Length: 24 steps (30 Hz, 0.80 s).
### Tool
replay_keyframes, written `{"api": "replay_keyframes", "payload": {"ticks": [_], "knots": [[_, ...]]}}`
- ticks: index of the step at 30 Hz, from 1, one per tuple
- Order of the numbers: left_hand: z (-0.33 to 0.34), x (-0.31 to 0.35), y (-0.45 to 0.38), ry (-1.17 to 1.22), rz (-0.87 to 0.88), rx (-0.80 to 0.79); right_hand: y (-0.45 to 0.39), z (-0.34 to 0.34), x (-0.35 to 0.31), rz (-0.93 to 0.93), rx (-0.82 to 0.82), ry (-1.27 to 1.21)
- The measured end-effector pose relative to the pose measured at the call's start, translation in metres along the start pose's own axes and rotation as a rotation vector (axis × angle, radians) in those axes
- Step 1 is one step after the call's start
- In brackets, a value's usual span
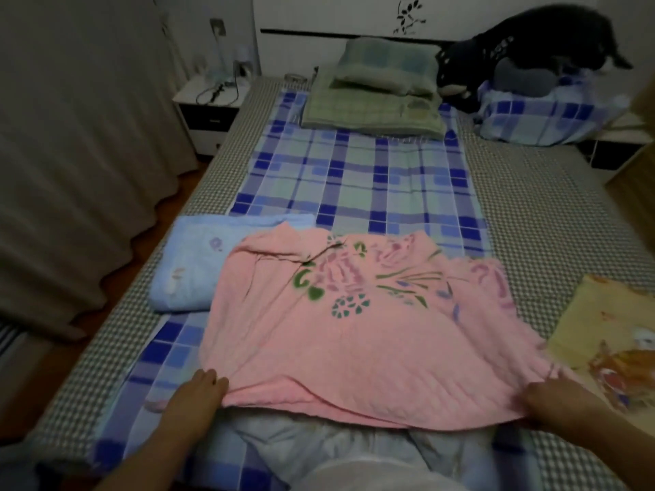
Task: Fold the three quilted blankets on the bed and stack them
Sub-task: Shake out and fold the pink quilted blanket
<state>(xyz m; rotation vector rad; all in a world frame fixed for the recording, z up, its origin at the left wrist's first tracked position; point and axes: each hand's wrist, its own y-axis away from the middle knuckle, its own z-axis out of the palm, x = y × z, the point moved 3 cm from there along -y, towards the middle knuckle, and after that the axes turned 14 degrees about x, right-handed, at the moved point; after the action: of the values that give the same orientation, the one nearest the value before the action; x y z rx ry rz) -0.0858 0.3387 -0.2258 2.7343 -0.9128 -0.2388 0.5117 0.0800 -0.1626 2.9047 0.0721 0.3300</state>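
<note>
A pink quilted blanket with a flower print lies spread across the near part of the bed. My left hand grips its near left corner. My right hand grips its near right corner, and the near edge is lifted slightly. A light blue blanket lies folded to the left of the pink one, partly under its edge. A yellow blanket with an orange print lies at the right edge of the view.
A blue plaid sheet covers the checked mattress. Green pillows lie at the head end. A black cat stands on a plaid bundle at the far right. A nightstand and curtain are to the left.
</note>
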Motion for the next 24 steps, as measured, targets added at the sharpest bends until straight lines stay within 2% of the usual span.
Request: {"api": "replay_keyframes", "payload": {"ticks": [3, 5, 6, 7, 8, 9, 12, 13, 15, 17, 18, 19, 20, 21, 22, 24], "knots": [[-0.002, 0.0, 0.005, -0.009, -0.026, 0.068, -0.01, 0.004, -0.013, -0.026, -0.102, -0.036], [-0.004, -0.017, 0.006, -0.015, -0.087, 0.043, -0.02, -0.005, -0.022, -0.005, -0.135, -0.051], [-0.007, -0.025, 0.006, -0.016, -0.102, 0.023, -0.024, -0.011, -0.028, 0.018, -0.232, -0.015], [-0.011, -0.037, 0.004, 0.021, -0.167, 0.006, -0.027, -0.019, -0.032, 0.02, -0.35, 0.034], [-0.013, -0.05, -0.001, 0.065, -0.229, 0.038, -0.033, -0.032, -0.036, -0.039, -0.263, 0.013], [-0.025, -0.059, -0.008, 0.113, -0.322, 0.065, -0.033, -0.034, -0.032, -0.006, -0.228, -0.002], [-0.063, -0.089, -0.045, 0.217, -0.581, 0.157, -0.029, -0.03, -0.019, 0.059, -0.428, 0.0], [-0.089, -0.092, -0.062, 0.333, -0.636, 0.21, -0.027, -0.03, -0.014, 0.082, -0.468, 0.019], [-0.142, -0.1, -0.1, 0.722, -0.742, 0.445, -0.03, -0.034, -0.009, 0.154, -0.387, 0.011], [-0.202, -0.097, -0.121, 1.153, -0.8, 0.794, -0.032, -0.031, -0.01, 0.174, -0.2, 0.072], [-0.224, -0.092, -0.125, 1.293, -0.754, 0.982, -0.027, -0.025, -0.011, 0.233, -0.166, 0.041], [-0.234, -0.082, -0.122, 1.398, -0.698, 1.104, -0.022, -0.015, -0.014, 0.281, -0.119, -0.038], [-0.223, -0.075, -0.116, 1.437, -0.65, 1.13, -0.017, -0.005, -0.02, 0.299, -0.082, -0.094], [-0.196, -0.072, -0.11, 1.263, -0.647, 1.066, -0.01, 0.001, -0.027, 0.314, -0.109, -0.125], [-0.161, -0.066, -0.104, 1.021, -0.619, 0.924, -0.003, 0.01, -0.032, 0.331, -0.128, -0.139], [-0.06, -0.054, -0.087, 0.681, -0.571, 0.466, 0.006, 0.02, -0.046, 0.313, -0.144, -0.147]]}}
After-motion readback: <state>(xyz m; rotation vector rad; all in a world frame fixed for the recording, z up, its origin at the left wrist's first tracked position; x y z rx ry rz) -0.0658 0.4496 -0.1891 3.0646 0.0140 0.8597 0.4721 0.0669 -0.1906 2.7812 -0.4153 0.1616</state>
